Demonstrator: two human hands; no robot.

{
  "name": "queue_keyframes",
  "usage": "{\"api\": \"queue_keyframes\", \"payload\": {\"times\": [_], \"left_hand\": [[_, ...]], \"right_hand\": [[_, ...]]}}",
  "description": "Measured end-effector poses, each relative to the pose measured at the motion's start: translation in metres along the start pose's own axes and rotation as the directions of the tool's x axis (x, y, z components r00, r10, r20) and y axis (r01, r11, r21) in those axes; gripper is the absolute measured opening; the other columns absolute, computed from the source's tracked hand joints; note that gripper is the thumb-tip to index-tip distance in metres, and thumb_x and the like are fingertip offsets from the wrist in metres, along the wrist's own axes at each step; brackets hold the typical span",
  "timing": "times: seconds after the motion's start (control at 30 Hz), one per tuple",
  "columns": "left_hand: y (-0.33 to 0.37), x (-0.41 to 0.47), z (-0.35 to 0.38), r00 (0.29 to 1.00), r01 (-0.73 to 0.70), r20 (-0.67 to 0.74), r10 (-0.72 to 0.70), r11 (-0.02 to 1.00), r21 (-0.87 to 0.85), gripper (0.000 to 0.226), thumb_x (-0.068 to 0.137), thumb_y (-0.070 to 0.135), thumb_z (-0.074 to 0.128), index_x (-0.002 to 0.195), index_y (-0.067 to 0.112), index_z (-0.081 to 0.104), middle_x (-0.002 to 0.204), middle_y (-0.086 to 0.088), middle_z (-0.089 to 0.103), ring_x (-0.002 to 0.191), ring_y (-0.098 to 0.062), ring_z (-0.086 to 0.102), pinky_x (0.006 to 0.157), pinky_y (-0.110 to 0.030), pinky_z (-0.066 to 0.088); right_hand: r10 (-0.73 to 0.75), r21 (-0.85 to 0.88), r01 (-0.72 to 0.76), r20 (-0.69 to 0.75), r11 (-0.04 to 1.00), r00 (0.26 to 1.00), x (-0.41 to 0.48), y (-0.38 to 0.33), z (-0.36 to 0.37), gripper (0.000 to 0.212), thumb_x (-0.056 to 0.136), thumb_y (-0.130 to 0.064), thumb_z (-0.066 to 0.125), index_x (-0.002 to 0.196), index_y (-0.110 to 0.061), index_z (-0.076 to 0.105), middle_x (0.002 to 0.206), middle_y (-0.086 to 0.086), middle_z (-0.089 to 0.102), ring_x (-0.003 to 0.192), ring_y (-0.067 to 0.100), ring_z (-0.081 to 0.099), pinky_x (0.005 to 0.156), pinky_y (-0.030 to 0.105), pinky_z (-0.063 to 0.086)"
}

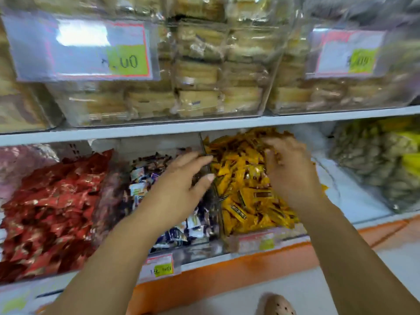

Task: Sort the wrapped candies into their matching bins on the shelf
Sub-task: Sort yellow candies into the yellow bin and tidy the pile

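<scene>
Digging with right hand [293, 173], fingers curled, into yellow candies [241, 196] by the front edge of the shelf [227, 267]; cannot tell if clamped on any. Holding left hand [179, 189] flat, unclenched, above mixed candies [141, 178], probably to sort strays.

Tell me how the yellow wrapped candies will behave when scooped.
The yellow candies are small, loose packets, so probably light and apt to spill from a handful. Their glossy wrappers likely slide over each other. Heaped high under the right hand, pushed ones may tumble.

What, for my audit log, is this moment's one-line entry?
left hand open above mixed candies | right hand curled into yellow candies | grasp unclear
</scene>
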State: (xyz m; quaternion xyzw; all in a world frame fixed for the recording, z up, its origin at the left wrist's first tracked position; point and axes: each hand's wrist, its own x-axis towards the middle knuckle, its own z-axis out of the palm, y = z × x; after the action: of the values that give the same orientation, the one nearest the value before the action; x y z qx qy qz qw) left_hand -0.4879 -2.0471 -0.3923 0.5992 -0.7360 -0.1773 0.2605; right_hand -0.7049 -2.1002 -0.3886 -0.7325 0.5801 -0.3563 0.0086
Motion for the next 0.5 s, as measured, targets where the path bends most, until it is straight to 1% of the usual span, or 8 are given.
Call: {"api": "queue_keyframes", "payload": {"times": [0.07,0.13,0.17,0.23,0.3,0.33,0.43,0.5], "left_hand": [[0.018,0.013,0.017,0.997,-0.052,0.060,0.048,0.996,0.073,0.060,0.090,0.057,0.039,0.147,0.041,0.025,0.159,0.012,0.009,0.145,-0.007,0.003,0.116,-0.026,0.002],[0.034,0.025,0.032,0.987,-0.129,0.125,0.099,0.956,0.262,0.078,0.080,0.075,0.031,0.149,0.044,0.012,0.158,0.017,-0.006,0.144,-0.006,-0.009,0.118,-0.036,-0.007],[0.042,0.031,0.039,0.981,-0.163,0.155,0.114,0.923,0.350,0.087,0.074,0.083,0.029,0.149,0.044,0.006,0.157,0.018,-0.012,0.144,-0.006,-0.015,0.118,-0.042,-0.010],[0.050,0.039,0.052,0.971,-0.179,0.227,0.078,0.866,0.467,0.103,0.067,0.091,0.032,0.150,0.041,-0.002,0.156,0.016,-0.021,0.142,-0.008,-0.023,0.115,-0.051,-0.014],[0.048,0.047,0.063,0.958,-0.144,0.285,-0.022,0.823,0.549,0.110,0.065,0.091,0.036,0.151,0.036,-0.004,0.157,0.011,-0.020,0.143,-0.011,-0.023,0.114,-0.056,-0.014],[0.046,0.050,0.065,0.955,-0.117,0.290,-0.067,0.811,0.573,0.110,0.065,0.091,0.037,0.151,0.036,-0.003,0.158,0.009,-0.018,0.144,-0.013,-0.021,0.113,-0.057,-0.012],[0.035,0.062,0.056,0.956,-0.041,0.254,-0.147,0.791,0.610,0.106,0.064,0.090,0.039,0.151,0.040,0.003,0.160,0.008,-0.012,0.145,-0.017,-0.017,0.115,-0.056,-0.008],[0.024,0.068,0.045,0.948,-0.028,0.269,-0.170,0.797,0.603,0.111,0.059,0.092,0.039,0.150,0.042,0.002,0.159,0.006,-0.013,0.145,-0.019,-0.018,0.117,-0.053,-0.006]], "right_hand": [[0.119,-0.068,-0.112,0.110,0.991,0.987,0.005,0.032,-0.011,0.038,0.097,-0.037,0.048,0.127,-0.016,0.058,0.128,0.015,0.055,0.124,0.037,0.044,0.104,0.044,0.036],[0.203,-0.131,-0.176,0.241,0.976,0.949,0.005,0.052,-0.012,0.056,0.092,-0.056,0.042,0.141,-0.027,0.042,0.150,0.011,0.035,0.140,0.033,0.025,0.113,0.046,0.026],[0.216,-0.162,-0.175,0.286,0.971,0.933,0.005,0.056,-0.009,0.065,0.089,-0.064,0.036,0.145,-0.032,0.034,0.155,0.007,0.026,0.143,0.030,0.018,0.115,0.046,0.022],[0.180,-0.228,-0.103,0.347,0.968,0.921,0.001,0.058,0.006,0.077,0.082,-0.078,0.017,0.148,-0.039,0.023,0.158,0.002,0.020,0.145,0.028,0.014,0.117,0.046,0.018],[0.098,-0.282,0.010,0.366,0.959,0.926,0.000,0.056,0.021,0.086,0.076,-0.079,-0.002,0.148,-0.041,0.021,0.157,0.000,0.023,0.144,0.030,0.019,0.116,0.049,0.018],[0.075,-0.292,0.038,0.367,0.956,0.927,0.001,0.054,0.027,0.087,0.075,-0.077,-0.006,0.148,-0.040,0.023,0.156,-0.002,0.026,0.142,0.031,0.022,0.115,0.050,0.020],[0.047,-0.307,0.072,0.363,0.949,0.931,0.009,0.050,0.032,0.074,0.085,-0.065,-0.002,0.146,-0.038,0.028,0.153,-0.005,0.032,0.139,0.034,0.026,0.112,0.050,0.022],[0.061,-0.291,0.061,0.392,0.955,0.918,0.011,0.044,0.035,0.057,0.096,-0.057,0.010,0.147,-0.036,0.025,0.154,-0.005,0.027,0.141,0.036,0.019,0.113,0.050,0.017]]}}
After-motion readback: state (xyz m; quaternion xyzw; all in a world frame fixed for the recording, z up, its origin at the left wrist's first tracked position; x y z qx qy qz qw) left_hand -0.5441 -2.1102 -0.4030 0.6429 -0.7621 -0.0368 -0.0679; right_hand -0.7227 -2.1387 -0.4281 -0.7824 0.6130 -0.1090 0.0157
